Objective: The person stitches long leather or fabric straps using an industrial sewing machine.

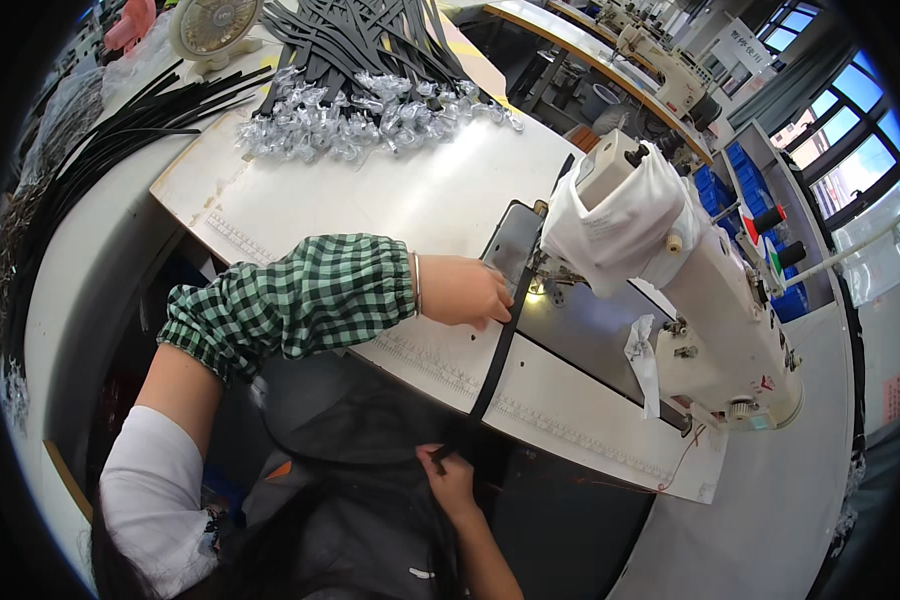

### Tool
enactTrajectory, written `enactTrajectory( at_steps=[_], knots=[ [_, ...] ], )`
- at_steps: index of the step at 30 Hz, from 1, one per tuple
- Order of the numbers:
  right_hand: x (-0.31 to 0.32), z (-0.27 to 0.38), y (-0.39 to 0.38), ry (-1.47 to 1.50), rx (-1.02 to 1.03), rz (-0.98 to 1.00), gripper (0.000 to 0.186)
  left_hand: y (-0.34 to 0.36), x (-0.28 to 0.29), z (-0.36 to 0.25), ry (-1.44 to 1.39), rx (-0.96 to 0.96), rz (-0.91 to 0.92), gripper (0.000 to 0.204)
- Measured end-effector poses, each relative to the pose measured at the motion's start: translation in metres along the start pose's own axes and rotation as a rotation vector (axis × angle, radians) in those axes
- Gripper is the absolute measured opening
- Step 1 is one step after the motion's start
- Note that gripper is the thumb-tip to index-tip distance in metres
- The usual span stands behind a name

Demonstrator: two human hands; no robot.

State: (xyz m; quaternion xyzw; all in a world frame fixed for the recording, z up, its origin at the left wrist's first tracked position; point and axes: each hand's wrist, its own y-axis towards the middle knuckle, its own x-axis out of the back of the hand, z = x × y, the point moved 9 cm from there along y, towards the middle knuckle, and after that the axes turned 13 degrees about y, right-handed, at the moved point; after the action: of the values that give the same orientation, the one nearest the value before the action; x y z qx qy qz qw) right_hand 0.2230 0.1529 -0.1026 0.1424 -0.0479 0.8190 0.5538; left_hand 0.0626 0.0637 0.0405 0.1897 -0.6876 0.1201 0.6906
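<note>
A long black strap crosses the sewing machine's bed and hangs over the table's front edge. My left hand, below a green-checked sleeve cover, has its fingers curled at the strap's left side, close to the lit needle area. Lower down, in front of the table, my right hand pinches a part of black strap. From there a loop of strap sags leftward over my lap, blurred at its far end. The white sewing machine has a white cloth draped over its head.
A heap of black straps with clear-wrapped ends covers the back of the table. More black strips lie at the left, near a round fan. Thread spools and blue bins stand at the right.
</note>
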Motion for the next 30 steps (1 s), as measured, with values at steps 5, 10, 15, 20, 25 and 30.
enactTrajectory(
  at_steps=[5, 10, 15, 20, 25, 30],
  knots=[
    [-0.022, 0.024, 0.002, 0.492, -0.013, 0.256, 0.011, 0.01, 0.002, 0.021, -0.047, 0.092, -0.109, 0.036],
    [-0.034, 0.028, 0.002, 1.124, -0.134, 0.428, 0.016, 0.005, 0.014, 0.024, 0.064, 0.125, -0.363, 0.047],
    [-0.045, 0.039, -0.011, 1.093, -0.131, 0.653, 0.019, 0.003, 0.014, 0.026, 0.076, 0.141, -0.407, 0.048],
    [-0.064, 0.049, -0.029, 0.82, -0.14, 0.847, 0.021, 0.004, 0.015, 0.027, 0.08, 0.155, -0.407, 0.047],
    [-0.04, 0.048, -0.001, 1.033, -0.085, 0.501, 0.02, 0.002, 0.009, 0.026, 0.067, 0.184, -0.388, 0.047],
    [-0.016, 0.037, 0.02, 1.289, -0.057, 0.197, 0.021, 0.002, 0.006, 0.032, -0.036, 0.24, -0.355, 0.046]
  ],
)
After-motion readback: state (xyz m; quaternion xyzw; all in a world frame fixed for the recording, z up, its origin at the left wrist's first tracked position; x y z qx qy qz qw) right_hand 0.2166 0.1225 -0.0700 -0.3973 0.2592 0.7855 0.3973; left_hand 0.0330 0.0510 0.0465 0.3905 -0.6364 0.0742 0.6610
